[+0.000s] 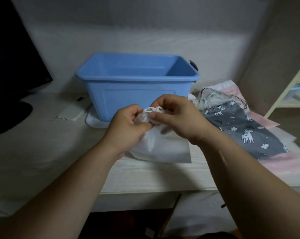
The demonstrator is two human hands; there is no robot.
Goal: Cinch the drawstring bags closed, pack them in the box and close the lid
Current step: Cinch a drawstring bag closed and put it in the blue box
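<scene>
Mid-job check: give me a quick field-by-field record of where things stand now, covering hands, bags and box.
left hand: pinches the gathered mouth of the white bag
right hand: pinches the same mouth from the other side
white bag: lower part rests on the table, in front of the blue box
blue box: open, no lid on it; no bags in the visible part of the inside
other bags: grey unicorn-print bag and pale printed bag lie right of the box, unpacked
lid: cannot tell where it is
</scene>
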